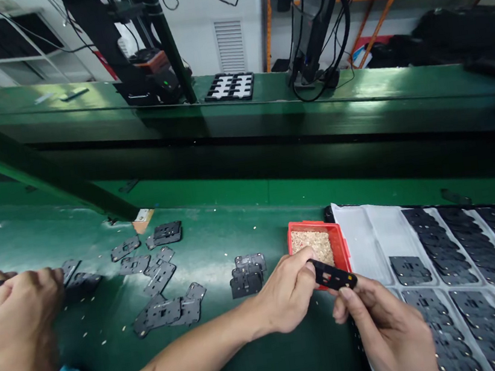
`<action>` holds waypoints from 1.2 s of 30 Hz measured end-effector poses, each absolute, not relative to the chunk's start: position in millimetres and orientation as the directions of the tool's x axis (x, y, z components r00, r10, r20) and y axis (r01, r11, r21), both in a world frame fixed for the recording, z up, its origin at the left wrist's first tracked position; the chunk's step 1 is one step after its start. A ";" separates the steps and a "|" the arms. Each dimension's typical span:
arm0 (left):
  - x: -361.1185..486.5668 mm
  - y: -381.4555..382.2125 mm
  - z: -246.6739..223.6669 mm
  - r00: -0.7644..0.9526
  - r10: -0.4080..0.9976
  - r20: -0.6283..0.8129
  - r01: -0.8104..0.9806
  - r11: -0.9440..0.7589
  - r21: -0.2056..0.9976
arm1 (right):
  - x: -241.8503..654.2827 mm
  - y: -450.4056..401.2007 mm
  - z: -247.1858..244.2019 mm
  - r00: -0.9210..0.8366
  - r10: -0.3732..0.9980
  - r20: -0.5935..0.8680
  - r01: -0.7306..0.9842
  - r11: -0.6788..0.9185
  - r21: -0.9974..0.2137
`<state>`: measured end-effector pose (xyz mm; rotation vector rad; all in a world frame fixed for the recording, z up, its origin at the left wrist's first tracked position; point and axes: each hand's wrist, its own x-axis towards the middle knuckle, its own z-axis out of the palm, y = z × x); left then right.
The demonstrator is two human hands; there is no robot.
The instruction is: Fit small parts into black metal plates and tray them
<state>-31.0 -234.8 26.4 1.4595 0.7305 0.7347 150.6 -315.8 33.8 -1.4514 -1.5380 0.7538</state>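
Across a glossy green worktable flecked with pale bits, I have both hands closed on one thin black part, over the near edge of a red bin. My left hand pinches one end; my right hand grips the other between thumb and fingers. Loose dark plates lie left of a small stack; a white-lined tray on the right holds overlapping rows of more. Behind, I see a green ledge, a slotted black holder, machinery, cables and a vent in a pale wall. The frame crops the tray and a co-worker's hands, whose dark item I can't identify. My fingers partly hide the bin's contents, pale and grainy; shadow swallows detail below the ledge.
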 end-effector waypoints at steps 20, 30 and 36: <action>-26.6 -213.7 33.8 0.668 0.736 -0.110 0.173 -0.011 0.985 | 160.7 -287.8 36.2 0.098 0.994 -0.057 0.250 -0.080 -0.965; -23.9 -215.2 28.9 0.640 0.763 -0.089 0.193 -0.048 0.980 | 163.0 -279.5 33.1 0.147 0.989 0.001 0.256 -0.037 -0.966; -28.2 -231.3 42.4 0.658 0.747 -0.094 0.194 -0.047 0.980 | 154.7 -292.0 37.7 0.295 0.954 0.048 0.226 -0.021 -0.974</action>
